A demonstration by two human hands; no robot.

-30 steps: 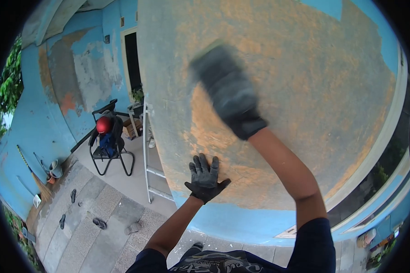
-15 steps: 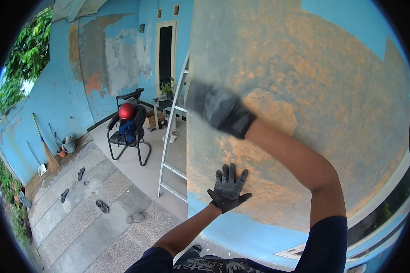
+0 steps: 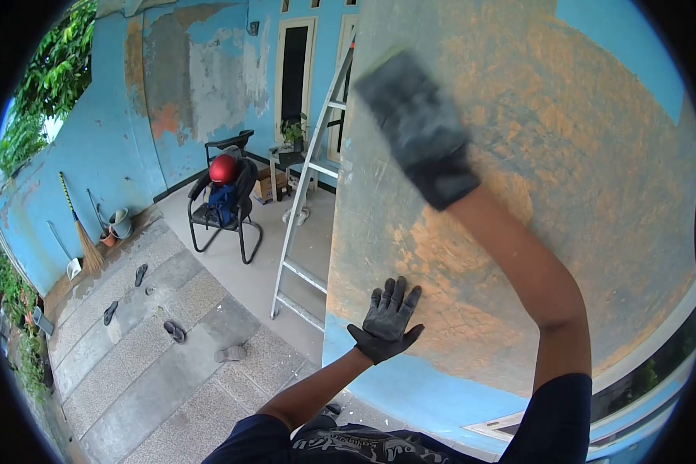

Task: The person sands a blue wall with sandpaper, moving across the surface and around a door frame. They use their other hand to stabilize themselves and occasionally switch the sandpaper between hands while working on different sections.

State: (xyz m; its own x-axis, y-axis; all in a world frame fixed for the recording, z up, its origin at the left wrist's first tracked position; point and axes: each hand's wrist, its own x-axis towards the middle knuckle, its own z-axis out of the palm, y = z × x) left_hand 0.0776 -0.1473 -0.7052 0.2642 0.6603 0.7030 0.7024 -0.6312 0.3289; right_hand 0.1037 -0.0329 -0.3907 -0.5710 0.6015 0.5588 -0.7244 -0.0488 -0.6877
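Note:
A house wall (image 3: 619, 155) fills the right side, its blue paint gone over a wide area that shows grey and orange-brown patches. My left hand (image 3: 389, 317), in a dark grey work glove, lies flat on the lower part of this wall with its fingers spread. Higher up, near the wall's left edge, my right hand (image 3: 425, 124) is in a matching glove and smeared by motion. A thin yellow-green edge shows beyond its fingertips. The hand covers whatever that edge belongs to, and its kind cannot be made out.
An aluminium ladder (image 3: 305, 174) leans just left of the wall. Behind it stand a black chair (image 3: 243, 220) with a red helmet (image 3: 223, 168) and blue bag, and a potted plant (image 3: 292, 133). Sandals (image 3: 174, 331) lie on the paving. A broom (image 3: 85, 236) leans at far left.
My right hand has swept upward and to the right across the wall. My left hand remains flat in nearly the same place. The whole view has shifted slightly.

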